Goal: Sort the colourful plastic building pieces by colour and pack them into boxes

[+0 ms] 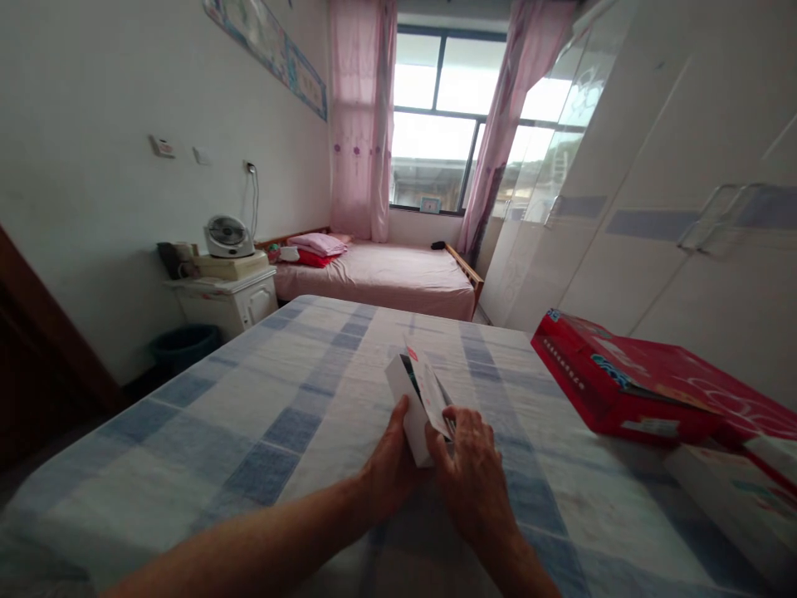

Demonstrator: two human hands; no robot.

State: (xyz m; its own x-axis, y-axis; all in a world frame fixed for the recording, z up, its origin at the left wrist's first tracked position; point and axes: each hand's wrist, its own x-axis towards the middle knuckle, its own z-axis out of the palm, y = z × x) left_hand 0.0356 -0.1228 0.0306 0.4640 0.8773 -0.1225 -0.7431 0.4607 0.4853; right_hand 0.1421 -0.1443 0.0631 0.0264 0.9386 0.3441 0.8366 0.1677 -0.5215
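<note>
A small white box [416,432] is held tilted over the checked bed sheet, its top open and a dark inside partly showing. My left hand [391,461] is closed around the box's left side and underside, thumb along its edge. A white card or leaflet [429,390] with a red mark stands at a slant in the opening. My right hand [468,457] pinches the lower right end of this card between thumb and fingers. What else lies in the box is too small to make out.
The bed with a blue and white checked sheet [274,473] spreads beneath my hands. At the right lie a large red box [628,374] and a pale box [728,490]. Beyond are a pink bed [386,278], a nightstand [240,303] with a fan [228,237], and a wardrobe [672,166].
</note>
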